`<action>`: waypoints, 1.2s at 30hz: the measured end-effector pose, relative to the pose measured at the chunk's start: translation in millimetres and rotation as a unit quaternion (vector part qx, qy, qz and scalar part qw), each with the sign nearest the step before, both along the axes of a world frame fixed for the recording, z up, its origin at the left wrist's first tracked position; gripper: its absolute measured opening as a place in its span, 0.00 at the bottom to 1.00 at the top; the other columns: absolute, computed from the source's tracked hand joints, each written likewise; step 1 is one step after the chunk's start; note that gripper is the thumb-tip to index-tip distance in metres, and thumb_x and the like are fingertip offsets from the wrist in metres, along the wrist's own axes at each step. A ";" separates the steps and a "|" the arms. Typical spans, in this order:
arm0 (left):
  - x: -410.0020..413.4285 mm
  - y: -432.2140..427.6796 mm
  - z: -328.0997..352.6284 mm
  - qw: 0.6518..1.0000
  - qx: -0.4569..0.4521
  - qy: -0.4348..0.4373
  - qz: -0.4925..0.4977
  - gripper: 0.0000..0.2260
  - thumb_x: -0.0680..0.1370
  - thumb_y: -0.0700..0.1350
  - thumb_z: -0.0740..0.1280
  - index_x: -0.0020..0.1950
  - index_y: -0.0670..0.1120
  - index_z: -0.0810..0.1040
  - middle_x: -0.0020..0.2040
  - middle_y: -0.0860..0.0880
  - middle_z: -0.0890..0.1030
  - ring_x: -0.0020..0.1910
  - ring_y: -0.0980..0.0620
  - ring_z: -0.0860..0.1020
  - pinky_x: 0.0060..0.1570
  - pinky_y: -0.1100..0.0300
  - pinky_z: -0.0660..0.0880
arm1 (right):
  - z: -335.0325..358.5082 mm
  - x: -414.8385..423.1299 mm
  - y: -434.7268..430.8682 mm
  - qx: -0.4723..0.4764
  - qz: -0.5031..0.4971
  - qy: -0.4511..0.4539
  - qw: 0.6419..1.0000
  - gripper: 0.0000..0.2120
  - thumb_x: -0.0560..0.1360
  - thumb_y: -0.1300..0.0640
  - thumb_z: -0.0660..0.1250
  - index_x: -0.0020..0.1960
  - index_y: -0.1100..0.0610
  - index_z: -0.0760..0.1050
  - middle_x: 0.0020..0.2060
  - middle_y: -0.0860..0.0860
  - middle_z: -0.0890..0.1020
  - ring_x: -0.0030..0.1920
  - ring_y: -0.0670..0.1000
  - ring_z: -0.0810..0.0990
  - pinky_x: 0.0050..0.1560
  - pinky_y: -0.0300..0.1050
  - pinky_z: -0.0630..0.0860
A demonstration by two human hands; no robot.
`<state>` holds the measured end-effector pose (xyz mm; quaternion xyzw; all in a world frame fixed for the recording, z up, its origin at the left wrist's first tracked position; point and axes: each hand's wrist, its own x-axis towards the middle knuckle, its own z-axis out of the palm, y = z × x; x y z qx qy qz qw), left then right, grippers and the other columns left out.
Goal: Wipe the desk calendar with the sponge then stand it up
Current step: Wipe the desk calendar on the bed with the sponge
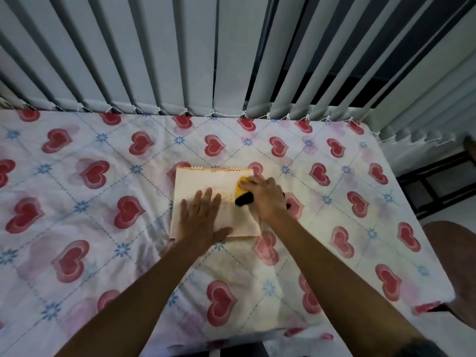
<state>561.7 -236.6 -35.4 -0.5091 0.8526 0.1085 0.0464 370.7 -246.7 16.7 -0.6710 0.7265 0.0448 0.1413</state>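
Note:
A pale pink desk calendar (195, 179) with a spiral binding along its far edge lies flat on the heart-patterned cloth in the middle of the view. My left hand (202, 217) rests flat on its near left part, fingers spread, holding it down. My right hand (262, 197) presses a yellow and black sponge (242, 193) onto the calendar's right side, near the far right corner. Most of the sponge is covered by my fingers.
The table (77, 215) is covered by a white cloth with red hearts and blue flowers. Grey vertical blinds (180, 60) hang along its far edge. A brown chair seat (453, 253) and a dark frame (438, 184) stand off the right side.

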 end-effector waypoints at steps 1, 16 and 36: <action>0.2 0.0 1.5 1.000 0.002 -0.009 -0.003 0.40 0.74 0.70 0.49 0.77 0.49 0.41 0.79 0.45 0.43 0.78 0.42 0.44 0.73 0.40 0.43 | -2.0 2.7 17.3 -0.001 0.012 -0.004 1.000 0.33 0.73 0.67 0.66 0.72 0.42 0.63 0.74 0.45 0.62 0.66 0.58 0.66 0.66 0.53 0.67; 88.0 5.0 15.2 0.996 -0.019 0.014 0.091 0.35 0.77 0.64 0.40 0.70 0.42 0.65 0.68 0.36 0.72 0.66 0.32 0.71 0.60 0.28 0.65 | 5.2 19.2 -34.3 -0.012 0.102 0.044 0.994 0.26 0.77 0.60 0.62 0.72 0.44 0.63 0.73 0.45 0.65 0.65 0.61 0.68 0.62 0.51 0.70; 96.1 5.6 -3.2 0.988 -0.010 0.028 0.148 0.41 0.73 0.70 0.50 0.77 0.47 0.45 0.79 0.42 0.47 0.78 0.40 0.45 0.72 0.39 0.38 | -11.5 84.0 -58.4 -0.088 0.115 -0.046 0.988 0.32 0.69 0.67 0.65 0.69 0.44 0.69 0.70 0.45 0.71 0.57 0.59 0.71 0.58 0.49 0.72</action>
